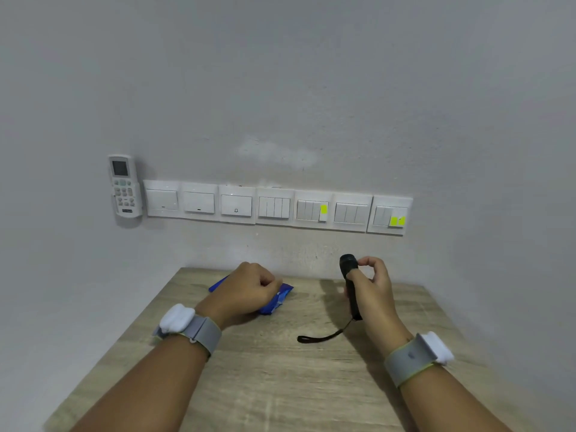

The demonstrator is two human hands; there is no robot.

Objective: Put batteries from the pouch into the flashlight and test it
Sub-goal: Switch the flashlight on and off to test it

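Observation:
A black flashlight (349, 277) stands tilted above the wooden table (280, 369), its head pointing up toward the wall. My right hand (372, 288) grips its body, thumb on the side near the head. Its black wrist strap (324, 336) trails down onto the tabletop. A blue pouch (277, 302) lies flat near the table's far edge. My left hand (246, 289) rests on top of the pouch with the fingers curled, covering most of it. No batteries are visible.
The table's far edge meets a grey wall. A row of white light switches (277, 207) runs across the wall, with a white remote control (124, 187) in a holder at its left end. Both wrists wear grey bands with white pods.

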